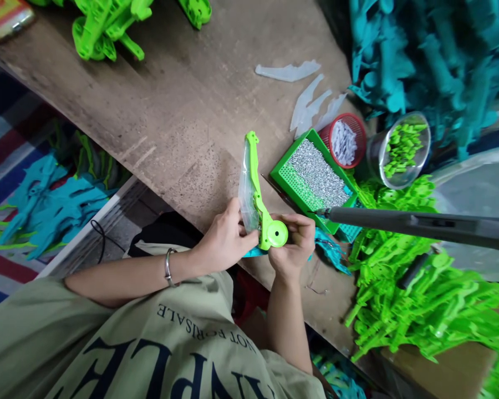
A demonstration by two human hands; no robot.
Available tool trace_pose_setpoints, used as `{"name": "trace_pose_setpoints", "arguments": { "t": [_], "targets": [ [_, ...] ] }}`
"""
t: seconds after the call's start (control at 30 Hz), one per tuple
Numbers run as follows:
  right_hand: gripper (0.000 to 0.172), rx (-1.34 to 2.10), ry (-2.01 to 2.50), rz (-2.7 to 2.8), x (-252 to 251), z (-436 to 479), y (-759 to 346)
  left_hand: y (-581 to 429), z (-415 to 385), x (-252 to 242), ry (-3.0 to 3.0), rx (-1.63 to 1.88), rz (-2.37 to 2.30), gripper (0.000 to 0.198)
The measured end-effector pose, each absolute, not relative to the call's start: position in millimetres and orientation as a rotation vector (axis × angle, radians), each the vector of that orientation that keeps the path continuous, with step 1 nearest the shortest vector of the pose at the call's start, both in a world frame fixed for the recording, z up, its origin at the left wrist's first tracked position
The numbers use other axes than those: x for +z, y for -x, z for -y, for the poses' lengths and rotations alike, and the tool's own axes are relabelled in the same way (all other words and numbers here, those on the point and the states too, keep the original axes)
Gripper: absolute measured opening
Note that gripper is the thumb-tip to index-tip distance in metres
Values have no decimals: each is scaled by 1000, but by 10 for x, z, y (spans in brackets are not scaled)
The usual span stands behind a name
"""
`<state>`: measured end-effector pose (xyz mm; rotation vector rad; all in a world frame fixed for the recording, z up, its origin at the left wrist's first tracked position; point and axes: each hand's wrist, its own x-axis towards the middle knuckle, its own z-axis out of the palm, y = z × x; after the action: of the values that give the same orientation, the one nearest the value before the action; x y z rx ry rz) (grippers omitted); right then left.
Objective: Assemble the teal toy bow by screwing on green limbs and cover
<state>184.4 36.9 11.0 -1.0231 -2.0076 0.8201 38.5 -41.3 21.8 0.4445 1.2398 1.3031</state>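
Over the table's near edge, my two hands hold a bright green plastic part (254,172) with a long narrow arm and a round disc that has a dark hole. My left hand (228,238) pinches a clear plastic blade-shaped piece (246,191), which lies along the left side of the green part. My right hand (294,244) is closed around the disc end, its fingers partly hidden behind it. Under the hands shows the edge of a teal plastic part (253,252). A green basket (283,166) of small silvery screws stands just beyond my right hand.
A grey electric screwdriver (416,221) reaches in from the right, above the basket. Behind are a red basket (362,133) of white pieces and a clear tub (426,138) of green pieces. Green parts (399,288) pile up at right, teal parts (432,61) at the back.
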Motion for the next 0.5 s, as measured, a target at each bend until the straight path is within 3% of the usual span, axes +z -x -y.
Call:
{"name": "trace_pose_setpoints", "arguments": {
  "t": [0.5],
  "targets": [
    [42, 890, 936, 1995, 76, -359, -1869, -372, 407, 263, -491, 1218, -1297, 33]
  ]
}}
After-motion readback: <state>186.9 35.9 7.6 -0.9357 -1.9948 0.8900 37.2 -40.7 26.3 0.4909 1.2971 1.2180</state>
